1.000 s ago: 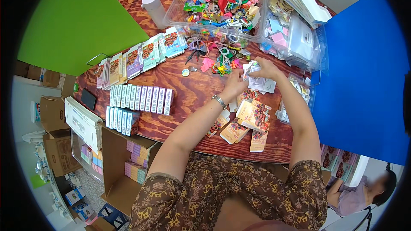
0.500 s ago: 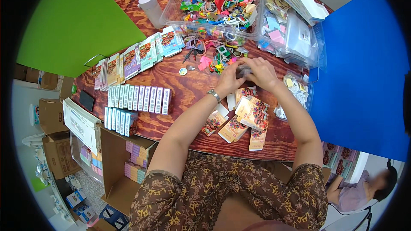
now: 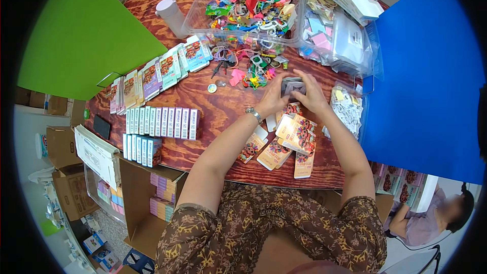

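Observation:
Between both hands is a small greyish, shiny packet point(image 3: 292, 87), partly see-through; its contents cannot be made out. My left hand point(image 3: 273, 97), with a watch on its wrist, grips the packet's left side. On the right side, the fingers and thumb of my right hand point(image 3: 313, 94) close round it. Just below the hands lie several flattened orange cartons point(image 3: 297, 134) with printed pictures, overlapping one another. A loose heap of small colourful plastic trinkets point(image 3: 258, 69) lies beyond my left hand.
A clear bin point(image 3: 188, 26) full of colourful trinkets stands at the back. Small boxes point(image 3: 172, 123) stand in two rows at left, below a fan of flat cartons point(image 3: 150, 78). Green point(image 3: 76, 30) and blue point(image 3: 426, 81) panels flank the table. Paper pieces point(image 3: 346, 109) lie in a right-hand tray.
My hands have tilted the packet, so more of its upper face shows between them. The view has shifted slightly; the cartons and boxes lie as before.

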